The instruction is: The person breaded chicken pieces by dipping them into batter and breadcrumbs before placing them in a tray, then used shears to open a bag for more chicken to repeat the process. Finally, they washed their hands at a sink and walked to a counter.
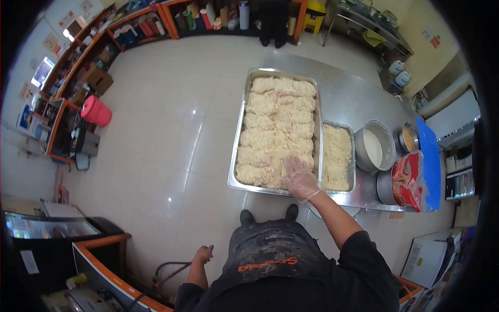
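My right hand, in a clear plastic glove, lies flat with fingers stretched out on breaded pieces at the near right corner of a deep metal tray. Pale crumbs coat these pieces, which fill the tray in rows. Right beside it is a smaller metal tray of loose breadcrumbs. My left hand hangs low at my side, away from the table; its fingers look loosely curled, with nothing visible in them. The dark apron on my front is dusted with white.
On the steel table stand a bowl of pale batter, a smaller metal bowl, and a red-and-clear bag in a round pan. A blue board lies along the right edge. Another person stands beyond the table.
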